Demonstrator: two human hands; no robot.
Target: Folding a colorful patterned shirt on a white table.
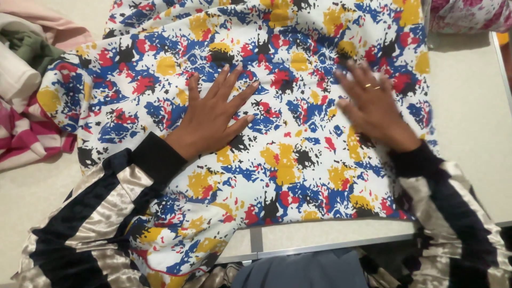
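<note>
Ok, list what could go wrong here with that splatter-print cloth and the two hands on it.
1. The splatter-print cloth hangs over the near edge of the table at lower left; its weight there might drag it off.
2. The left hand and right hand both press flat with nothing gripped, so the fabric may bunch under them.
3. The ring on the right hand could snag the fabric.
4. The pile of clothes touches the cloth's left edge and might get caught up.
</note>
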